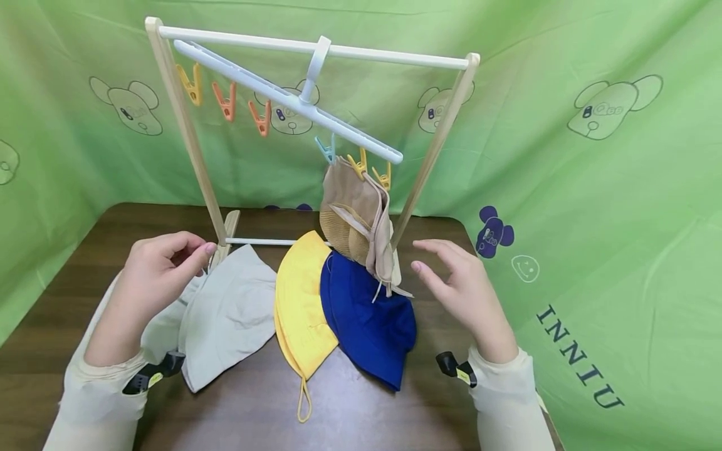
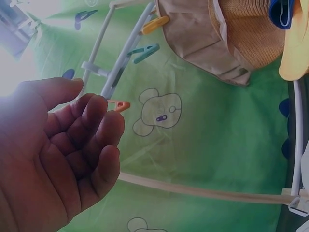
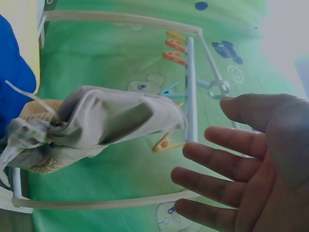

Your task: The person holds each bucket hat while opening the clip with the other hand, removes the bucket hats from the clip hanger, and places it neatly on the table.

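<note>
My left hand [image 1: 160, 272] hovers above the grey bucket hat [image 1: 231, 313], its fingers loosely bent and holding nothing; the left wrist view shows the bare palm. To the right of a beige hat with a straw-like woven part [image 1: 352, 213], my right hand [image 1: 459, 285] is held in the air, fingers extended and apart from the hat. That hat hangs by clothespins, including a yellow clip [image 1: 359, 164], from a light blue hanger [image 1: 287, 100], which tilts down to the right. On the table, a yellow bucket hat [image 1: 304, 300] lies between the grey one and a navy blue hat [image 1: 369, 319].
A wooden rack with a white top rod [image 1: 383, 55] carries the hanger. Orange clips [image 1: 225, 101] and another yellow clip [image 1: 192, 83] dangle from the hanger's left half. Behind the brown table [image 1: 248, 413] hangs a green printed curtain [image 1: 553, 181].
</note>
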Tool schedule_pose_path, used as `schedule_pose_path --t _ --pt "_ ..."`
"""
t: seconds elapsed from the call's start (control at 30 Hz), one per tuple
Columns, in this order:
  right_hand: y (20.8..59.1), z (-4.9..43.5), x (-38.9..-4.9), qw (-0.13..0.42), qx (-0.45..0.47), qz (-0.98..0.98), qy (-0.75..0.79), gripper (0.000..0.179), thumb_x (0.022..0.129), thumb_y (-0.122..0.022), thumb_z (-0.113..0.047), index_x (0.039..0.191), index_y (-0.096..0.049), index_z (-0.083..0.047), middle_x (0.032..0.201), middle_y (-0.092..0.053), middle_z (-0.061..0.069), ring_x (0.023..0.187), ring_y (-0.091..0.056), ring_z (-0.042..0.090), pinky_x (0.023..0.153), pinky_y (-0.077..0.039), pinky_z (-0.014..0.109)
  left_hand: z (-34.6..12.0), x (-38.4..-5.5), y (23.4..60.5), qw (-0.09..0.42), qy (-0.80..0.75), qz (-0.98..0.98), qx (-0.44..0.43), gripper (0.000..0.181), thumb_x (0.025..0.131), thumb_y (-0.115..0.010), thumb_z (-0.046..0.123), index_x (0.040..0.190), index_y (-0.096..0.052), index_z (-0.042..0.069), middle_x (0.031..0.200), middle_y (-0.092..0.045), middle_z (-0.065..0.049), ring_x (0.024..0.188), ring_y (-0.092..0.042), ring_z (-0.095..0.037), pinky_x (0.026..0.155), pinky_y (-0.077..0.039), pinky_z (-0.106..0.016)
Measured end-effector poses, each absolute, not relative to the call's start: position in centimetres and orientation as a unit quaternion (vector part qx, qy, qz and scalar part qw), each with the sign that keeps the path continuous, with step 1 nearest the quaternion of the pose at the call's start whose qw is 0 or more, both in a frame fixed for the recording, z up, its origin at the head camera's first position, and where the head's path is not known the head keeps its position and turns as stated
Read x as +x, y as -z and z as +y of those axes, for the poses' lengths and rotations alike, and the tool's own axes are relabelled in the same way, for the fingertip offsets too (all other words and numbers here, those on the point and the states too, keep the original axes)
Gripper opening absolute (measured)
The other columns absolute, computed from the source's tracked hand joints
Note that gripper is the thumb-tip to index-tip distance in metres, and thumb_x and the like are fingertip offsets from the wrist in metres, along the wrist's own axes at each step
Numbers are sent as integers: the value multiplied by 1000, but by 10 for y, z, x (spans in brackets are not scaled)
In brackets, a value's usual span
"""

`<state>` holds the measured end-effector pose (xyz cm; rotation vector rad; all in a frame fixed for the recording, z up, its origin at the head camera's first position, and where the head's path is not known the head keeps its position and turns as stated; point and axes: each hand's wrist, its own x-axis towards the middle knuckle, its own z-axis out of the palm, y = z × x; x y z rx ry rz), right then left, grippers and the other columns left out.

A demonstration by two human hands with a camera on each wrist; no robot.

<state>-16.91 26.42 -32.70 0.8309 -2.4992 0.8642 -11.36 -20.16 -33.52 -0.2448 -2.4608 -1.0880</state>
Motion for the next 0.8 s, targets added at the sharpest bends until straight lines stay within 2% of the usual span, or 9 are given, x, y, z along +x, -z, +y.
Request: schedule_pose_path --t 0.13,0.2,0.37,0.6,0.8 --pt "334 263 -174 191 276 -893 -300 38 92 -77 -17 129 -69 -10 126 -71 6 120 -65 24 100 -49 39 -197 -114 338 213 393 -889 -96 17 94 -74 14 81 -69 23 64 -61 7 52 -48 -6 50 -38 -19" --pt "338 261 -177 191 271 -897 -294 40 92 -77 -19 130 -68 -9 127 -70 7 121 -65 25 100 -49 42 -194 -116 339 216 393 -888 -106 16 94 -75 13 81 -70 22 64 -61 7 52 -49 -5 49 -38 -19" --pt "343 256 -181 192 253 -903 -288 44 92 -78 -25 132 -66 -10 130 -69 7 123 -64 26 101 -49 45 -181 -123 344 209 390 -888 -127 12 94 -75 14 84 -71 18 66 -61 7 55 -52 -6 51 -39 -18" --pt "353 250 -180 186 231 -911 -286 48 91 -79 -31 132 -66 -10 129 -69 9 121 -65 29 98 -51 49 -151 -128 354 165 388 -897 -131 15 98 -72 25 83 -69 23 63 -55 9 53 -47 -9 51 -40 -23" --pt "355 247 -184 191 228 -911 -287 50 90 -80 -33 133 -65 -10 130 -68 9 122 -64 29 99 -51 50 -122 -153 338 170 351 -910 -142 14 100 -68 31 89 -72 22 68 -57 7 60 -48 -13 56 -42 -29"
